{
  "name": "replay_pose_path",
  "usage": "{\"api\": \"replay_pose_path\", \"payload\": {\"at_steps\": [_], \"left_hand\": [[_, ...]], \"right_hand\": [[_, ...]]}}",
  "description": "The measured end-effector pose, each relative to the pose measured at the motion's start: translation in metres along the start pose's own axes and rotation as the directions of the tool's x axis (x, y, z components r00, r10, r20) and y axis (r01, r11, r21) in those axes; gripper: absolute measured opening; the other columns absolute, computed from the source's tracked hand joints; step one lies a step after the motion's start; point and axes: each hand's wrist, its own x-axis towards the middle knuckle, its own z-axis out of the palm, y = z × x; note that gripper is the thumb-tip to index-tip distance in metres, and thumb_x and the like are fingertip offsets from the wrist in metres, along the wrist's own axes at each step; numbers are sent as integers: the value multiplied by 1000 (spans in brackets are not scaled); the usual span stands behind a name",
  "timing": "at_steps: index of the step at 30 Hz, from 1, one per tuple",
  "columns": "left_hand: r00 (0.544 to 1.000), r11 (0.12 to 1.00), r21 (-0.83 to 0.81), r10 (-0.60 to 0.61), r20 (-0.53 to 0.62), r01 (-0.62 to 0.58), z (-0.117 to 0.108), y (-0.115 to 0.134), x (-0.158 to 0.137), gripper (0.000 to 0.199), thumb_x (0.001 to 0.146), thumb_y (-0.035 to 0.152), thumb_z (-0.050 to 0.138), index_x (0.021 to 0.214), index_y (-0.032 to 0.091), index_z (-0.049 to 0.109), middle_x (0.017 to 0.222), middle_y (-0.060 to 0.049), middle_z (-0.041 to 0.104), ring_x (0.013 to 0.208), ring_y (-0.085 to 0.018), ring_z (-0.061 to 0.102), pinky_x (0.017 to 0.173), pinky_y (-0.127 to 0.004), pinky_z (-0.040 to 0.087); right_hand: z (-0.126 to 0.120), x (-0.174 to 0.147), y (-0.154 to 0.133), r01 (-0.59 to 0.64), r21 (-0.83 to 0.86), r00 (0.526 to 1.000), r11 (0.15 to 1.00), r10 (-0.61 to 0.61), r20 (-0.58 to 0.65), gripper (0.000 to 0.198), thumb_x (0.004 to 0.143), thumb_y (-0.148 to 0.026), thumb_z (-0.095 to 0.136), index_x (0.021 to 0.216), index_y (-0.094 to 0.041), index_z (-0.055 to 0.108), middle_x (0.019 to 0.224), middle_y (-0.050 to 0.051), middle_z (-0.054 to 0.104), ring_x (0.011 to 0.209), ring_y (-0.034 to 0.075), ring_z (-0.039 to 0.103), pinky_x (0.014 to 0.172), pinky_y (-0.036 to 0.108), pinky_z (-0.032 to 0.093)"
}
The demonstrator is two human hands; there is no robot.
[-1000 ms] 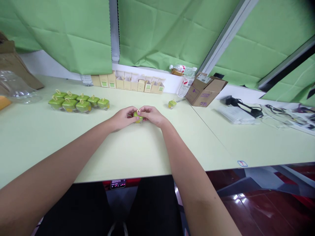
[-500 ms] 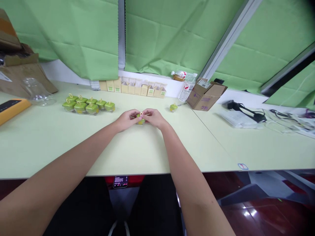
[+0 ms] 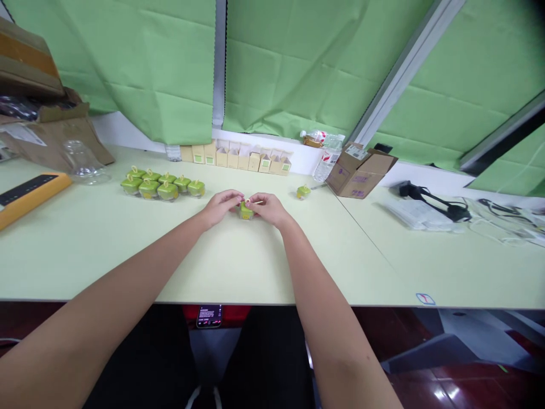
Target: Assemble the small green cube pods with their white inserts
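Observation:
A small clear container with a green lid (image 3: 246,212) stands on the table between my hands, a pale loop at its top. My right hand (image 3: 270,209) is closed on it from the right, its thumb at the lid beside the loop. Close to its left side, my left hand (image 3: 220,208) has its thumb and fingers pinched together; whatever is in them is too small to make out. Several matching green-lidded containers (image 3: 149,189) stand grouped to the left, with loops on their lids. One more single container (image 3: 303,192) sits to the right.
Small cardboard boxes (image 3: 232,158) line the back edge, several with open tops. Plastic bottles (image 3: 327,165) and an open brown carton (image 3: 356,173) stand back right. A black strap (image 3: 434,201) and cables lie far right. An orange device (image 3: 34,196) and clear jar (image 3: 83,165) are left.
My left hand has drawn slightly back from the container's lid, so more of the green front shows. My right hand stays on it. The view has shifted a little.

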Motion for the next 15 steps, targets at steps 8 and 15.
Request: {"api": "replay_pose_path", "payload": {"at_steps": [8, 15], "left_hand": [[980, 907, 383, 127, 150, -176, 0, 23, -13, 40, 74, 47, 69, 104, 20, 68, 103, -7, 71, 89, -21, 64, 79, -33, 51], [976, 473, 875, -123, 180, -102, -82, 61, -21, 50, 72, 55, 64, 111, 25, 68, 109, -6, 71, 95, -26, 64, 85, -34, 47]], "right_hand": [[9, 0, -1, 43, 9, 999, 999, -43, 4, 33, 68, -49, 79, 79, -20, 68, 75, 0, 69, 66, 13, 62, 63, 25, 52], [15, -1, -4, -15, -36, 1000, 999, 14, -20, 32, 69, -48, 78, 81, -21, 65, 80, 1, 67, 60, 10, 57, 57, 24, 51]]}}
